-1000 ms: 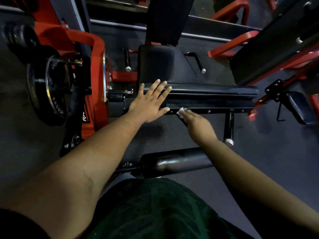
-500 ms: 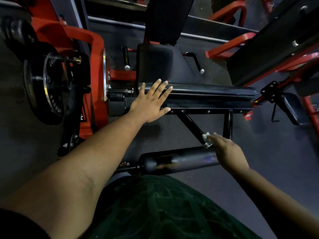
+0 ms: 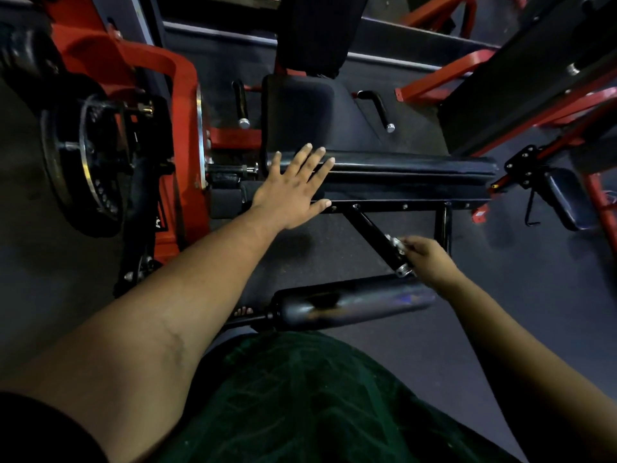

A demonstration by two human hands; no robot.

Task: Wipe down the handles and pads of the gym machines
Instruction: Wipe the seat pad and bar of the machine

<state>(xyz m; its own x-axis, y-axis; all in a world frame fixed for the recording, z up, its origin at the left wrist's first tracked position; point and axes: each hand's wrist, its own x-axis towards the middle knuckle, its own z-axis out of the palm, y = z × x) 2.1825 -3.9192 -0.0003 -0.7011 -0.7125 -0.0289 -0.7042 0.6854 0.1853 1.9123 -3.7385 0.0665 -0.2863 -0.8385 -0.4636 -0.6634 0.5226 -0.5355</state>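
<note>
White wipe (image 3: 396, 244) at right-hand fingers (image 3: 411, 246)

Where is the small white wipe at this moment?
In the head view, right of centre, the small white wipe is pinched in the right hand against the slanted black metal strut, just above the black cylindrical roller pad.

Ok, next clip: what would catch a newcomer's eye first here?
The left hand, fingers spread flat on the long black pad at centre. Lower right, the right hand pinches a small white wipe against a slanted black bar. The bright red frame stands out at left.
</note>
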